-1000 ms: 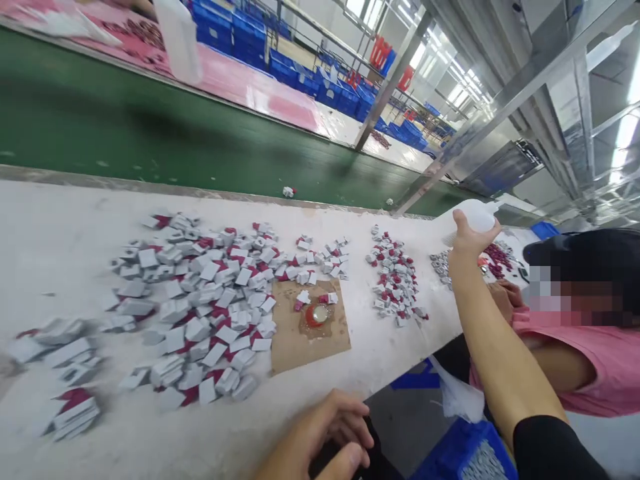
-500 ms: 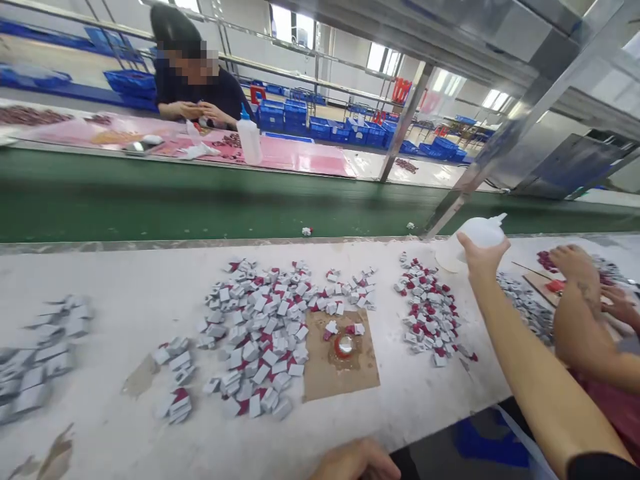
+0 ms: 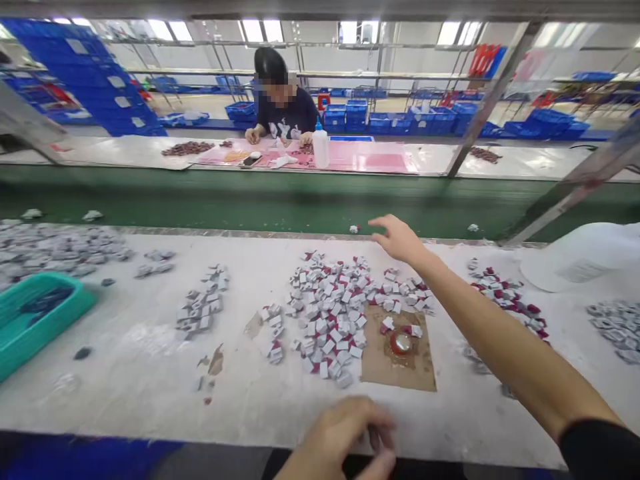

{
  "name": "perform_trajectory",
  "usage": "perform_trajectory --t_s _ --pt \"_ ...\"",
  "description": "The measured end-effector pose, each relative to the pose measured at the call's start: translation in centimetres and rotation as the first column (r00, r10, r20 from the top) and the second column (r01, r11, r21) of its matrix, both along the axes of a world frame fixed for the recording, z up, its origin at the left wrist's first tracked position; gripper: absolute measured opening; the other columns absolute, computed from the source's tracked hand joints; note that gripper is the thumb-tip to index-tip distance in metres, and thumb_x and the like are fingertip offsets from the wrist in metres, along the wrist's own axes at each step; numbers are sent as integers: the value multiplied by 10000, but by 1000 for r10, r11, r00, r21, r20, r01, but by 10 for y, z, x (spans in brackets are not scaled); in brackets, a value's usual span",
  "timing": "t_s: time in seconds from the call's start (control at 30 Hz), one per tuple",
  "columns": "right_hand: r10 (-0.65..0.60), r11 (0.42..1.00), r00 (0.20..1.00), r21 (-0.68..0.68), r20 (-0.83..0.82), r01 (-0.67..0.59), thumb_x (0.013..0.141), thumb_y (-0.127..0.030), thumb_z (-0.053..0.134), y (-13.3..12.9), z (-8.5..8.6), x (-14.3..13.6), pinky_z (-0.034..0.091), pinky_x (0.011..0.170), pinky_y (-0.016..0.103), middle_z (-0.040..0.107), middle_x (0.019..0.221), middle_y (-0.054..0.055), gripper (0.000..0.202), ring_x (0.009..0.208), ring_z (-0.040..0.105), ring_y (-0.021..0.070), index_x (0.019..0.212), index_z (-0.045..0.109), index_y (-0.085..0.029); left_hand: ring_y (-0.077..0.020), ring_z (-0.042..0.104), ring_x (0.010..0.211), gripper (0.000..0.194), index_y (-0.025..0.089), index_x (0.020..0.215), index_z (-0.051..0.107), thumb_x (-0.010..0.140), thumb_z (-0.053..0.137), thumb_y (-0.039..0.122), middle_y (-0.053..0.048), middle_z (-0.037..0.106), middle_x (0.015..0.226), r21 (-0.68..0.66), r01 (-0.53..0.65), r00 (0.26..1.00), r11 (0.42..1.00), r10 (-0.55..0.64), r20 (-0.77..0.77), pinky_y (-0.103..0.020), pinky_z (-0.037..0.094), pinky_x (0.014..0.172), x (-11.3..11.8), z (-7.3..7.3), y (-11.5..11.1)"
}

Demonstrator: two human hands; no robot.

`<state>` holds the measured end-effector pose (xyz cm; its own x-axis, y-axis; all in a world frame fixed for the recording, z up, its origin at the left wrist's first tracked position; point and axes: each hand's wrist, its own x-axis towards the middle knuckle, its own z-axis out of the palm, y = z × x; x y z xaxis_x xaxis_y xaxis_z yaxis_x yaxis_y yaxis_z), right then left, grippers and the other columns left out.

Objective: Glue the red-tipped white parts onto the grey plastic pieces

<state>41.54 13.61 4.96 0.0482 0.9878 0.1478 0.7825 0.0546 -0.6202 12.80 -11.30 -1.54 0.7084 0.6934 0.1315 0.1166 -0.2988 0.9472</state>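
Matt grey blocks (image 3: 330, 313), stained cardboard (image 3: 375, 375), smooth plastic tray (image 3: 55, 328), translucent plastic bottle (image 3: 583, 257).

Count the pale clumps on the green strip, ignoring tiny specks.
4 pale clumps on the green strip: two toward the left, one just left of the right hand, one farther right. The hand and metal post may hide others.

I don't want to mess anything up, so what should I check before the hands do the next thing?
1. Right hand free: ok, nothing seen in it.
2. Left hand free: cannot tell, it is blurred with curled fingers.
3. Round dish on the cardboard: ok.
4. Gray-and-maroon pieces all off the cardboard: not ok, two lie by the dish.
5. White bottle closed: cannot tell, its top is out of view.
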Motion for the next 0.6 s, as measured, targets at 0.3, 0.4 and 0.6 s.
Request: perform_trajectory --t_s 0.3,0.4,0.6 --pt "168 974 962 -188 216 -128 1155 -447 807 84 -9 -68 698 1084 524 736 1550 128 405 1292 777 301 1497 744 -240 -240 758 942 154 257 1234 747 1154 619 286 -61 787 1068 420 -539 709 730 662 -242 -368 649 879 -42 64 82" --pt "102 989 971 -128 217 -75 1152 -387 794 63 4 -52 683 1114 537 774 1505 148 351 1287 789 315 1453 777 -208 -289 784 1059 215 235 1275 760 1118 632 306 -104 784 1180 506 -563 556 654 752 -353 -423 670 958 -63 61 117" --pt "24 999 1000 -23 2 -24 914 -355 889 -50 9 25 669 618 447 889 844 76 158 725 854 373 1041 939 -276 -463 692 1333 361 128 1336 786 1047 631 280 -236 734 1291 652 -639 158 409 899 -408 -635 574 1214 -123 54 146"
